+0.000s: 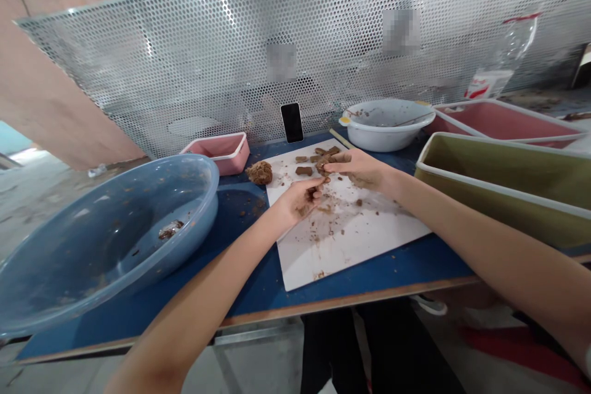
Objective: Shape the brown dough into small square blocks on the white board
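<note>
My right hand (362, 169) pinches a lump of brown clay (322, 165) between thumb and fingers above the white board (295, 261). Close beside it, my left hand (302, 199) has its fingers curled in, with brown smears on them. Whatever those left fingers hold is too small to make out. Several short clay pieces (303, 170) lie on the board just beyond my hands. A larger rough clump of clay (259, 172) sits at the board's left edge. Brown crumbs are scattered over the white surface under and in front of my hands.
A big blue basin (203, 197) stands at left, a small pink tub (237, 157) behind it. A phone (292, 122) leans upright against the perforated metal screen (221, 55). On the right are a white basin (383, 138), a pink tray (512, 123), a green trough (489, 188) and a bottle (503, 58).
</note>
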The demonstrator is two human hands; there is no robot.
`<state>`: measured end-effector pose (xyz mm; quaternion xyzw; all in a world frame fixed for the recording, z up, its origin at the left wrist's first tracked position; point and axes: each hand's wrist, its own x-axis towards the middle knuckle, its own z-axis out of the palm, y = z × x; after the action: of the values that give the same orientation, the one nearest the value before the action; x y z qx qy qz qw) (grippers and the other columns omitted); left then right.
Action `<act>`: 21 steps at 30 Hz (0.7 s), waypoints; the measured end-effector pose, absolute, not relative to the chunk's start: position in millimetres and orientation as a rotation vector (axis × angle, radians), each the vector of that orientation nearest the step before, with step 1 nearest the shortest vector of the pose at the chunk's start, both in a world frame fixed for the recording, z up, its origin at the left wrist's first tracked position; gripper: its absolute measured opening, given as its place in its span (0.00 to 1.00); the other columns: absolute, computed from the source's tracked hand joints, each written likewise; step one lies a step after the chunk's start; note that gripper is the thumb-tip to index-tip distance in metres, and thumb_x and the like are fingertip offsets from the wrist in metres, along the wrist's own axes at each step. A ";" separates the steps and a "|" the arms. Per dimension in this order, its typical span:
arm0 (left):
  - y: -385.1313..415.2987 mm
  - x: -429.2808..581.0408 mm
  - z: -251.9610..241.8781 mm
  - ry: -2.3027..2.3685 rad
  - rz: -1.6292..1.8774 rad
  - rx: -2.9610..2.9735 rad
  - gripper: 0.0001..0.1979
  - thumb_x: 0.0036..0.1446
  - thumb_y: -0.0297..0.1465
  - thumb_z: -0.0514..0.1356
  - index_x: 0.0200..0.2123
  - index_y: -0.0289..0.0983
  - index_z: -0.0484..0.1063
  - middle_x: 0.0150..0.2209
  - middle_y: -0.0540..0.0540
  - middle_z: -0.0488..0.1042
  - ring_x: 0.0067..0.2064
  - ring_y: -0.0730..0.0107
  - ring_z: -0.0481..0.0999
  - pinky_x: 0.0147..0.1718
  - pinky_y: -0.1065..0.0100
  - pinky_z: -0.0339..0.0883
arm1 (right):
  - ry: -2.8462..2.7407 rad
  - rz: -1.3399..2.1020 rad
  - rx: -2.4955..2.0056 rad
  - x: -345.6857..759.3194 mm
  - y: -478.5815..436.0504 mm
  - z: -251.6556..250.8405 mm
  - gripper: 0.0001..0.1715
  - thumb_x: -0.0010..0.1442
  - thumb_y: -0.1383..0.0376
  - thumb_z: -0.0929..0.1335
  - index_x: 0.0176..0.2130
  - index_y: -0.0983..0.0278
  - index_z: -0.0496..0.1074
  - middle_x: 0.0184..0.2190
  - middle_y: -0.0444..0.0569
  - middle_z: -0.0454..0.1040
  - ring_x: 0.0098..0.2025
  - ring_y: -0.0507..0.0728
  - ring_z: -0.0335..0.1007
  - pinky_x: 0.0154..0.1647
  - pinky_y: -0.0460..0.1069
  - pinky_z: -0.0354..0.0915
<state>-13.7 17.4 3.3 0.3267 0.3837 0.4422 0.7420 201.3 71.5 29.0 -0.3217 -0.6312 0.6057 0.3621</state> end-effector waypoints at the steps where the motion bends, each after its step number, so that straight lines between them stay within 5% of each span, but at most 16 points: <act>1: 17.3 -13.6 3.7 0.844 0.969 0.716 0.14 0.55 0.28 0.81 0.38 0.33 0.81 0.31 0.52 0.71 0.28 0.80 0.65 0.27 0.73 0.60 | -1.621 1.559 -0.834 201.5 71.4 29.1 0.28 0.49 0.46 0.88 0.43 0.60 0.90 0.49 0.57 0.88 0.56 0.68 0.84 0.63 0.62 0.76; 8: 19.7 -13.8 1.9 0.864 0.984 0.753 0.13 0.55 0.29 0.81 0.36 0.33 0.81 0.30 0.51 0.71 0.28 0.79 0.64 0.26 0.73 0.59 | -1.616 1.530 -0.920 204.1 73.0 30.1 0.28 0.49 0.46 0.87 0.43 0.59 0.90 0.50 0.58 0.88 0.59 0.73 0.82 0.61 0.65 0.76; 14: 23.2 -14.8 -5.1 0.981 0.987 0.858 0.15 0.52 0.34 0.83 0.36 0.34 0.83 0.27 0.51 0.69 0.28 0.76 0.66 0.25 0.71 0.56 | -1.712 1.415 -0.906 214.0 80.3 34.2 0.28 0.51 0.44 0.86 0.43 0.58 0.90 0.51 0.56 0.88 0.60 0.71 0.80 0.69 0.68 0.70; 21: 15.3 -16.8 2.3 1.040 1.063 1.079 0.19 0.50 0.41 0.83 0.32 0.35 0.82 0.23 0.54 0.63 0.24 0.78 0.59 0.23 0.68 0.45 | -2.148 0.766 -1.160 227.0 107.0 34.8 0.28 0.52 0.43 0.85 0.41 0.62 0.90 0.45 0.57 0.86 0.59 0.77 0.78 0.65 0.67 0.70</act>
<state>-16.8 15.3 2.3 0.4668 0.4498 0.4599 0.6069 227.0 107.0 34.8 -0.4341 -0.8041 0.2869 0.2874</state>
